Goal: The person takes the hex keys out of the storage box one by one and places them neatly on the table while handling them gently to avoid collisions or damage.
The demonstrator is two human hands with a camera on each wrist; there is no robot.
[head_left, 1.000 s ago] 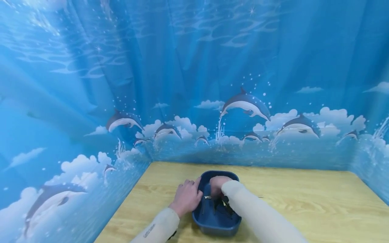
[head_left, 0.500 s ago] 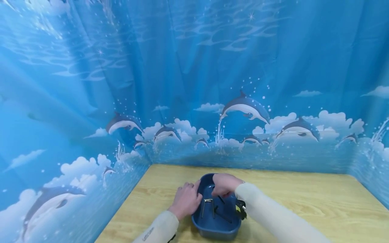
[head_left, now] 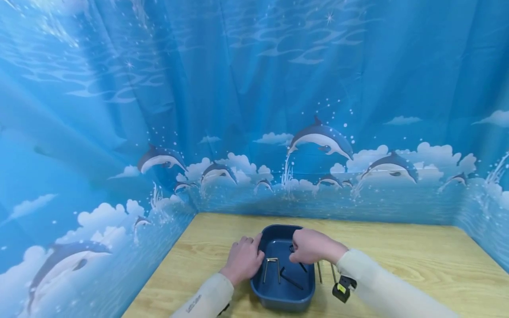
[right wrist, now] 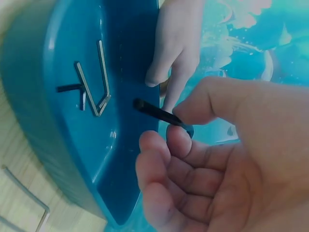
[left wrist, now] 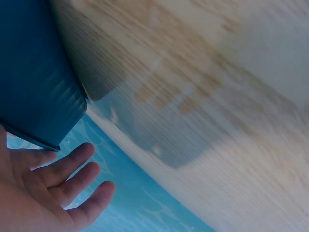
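Note:
A black hex key is pinched between the thumb and forefinger of my right hand, above the right side of a blue plastic bin. Its short bend is partly behind the fingertips. Inside the bin lie two silver hex keys, their bent ends together, and another black hex key. My left hand rests at the bin's left rim, fingers extended and spread. The left wrist view has its forefinger against the rim's edge.
Right of the bin, two silver hex keys lie on the wood-grain table, partly under my right forearm. A blue curtain printed with dolphins hangs behind the table and along its left side.
My right hand has risen from inside the bin and moved right, bringing the black hex key with it. Keys in the bin and on the table have come into sight. My left hand stays put.

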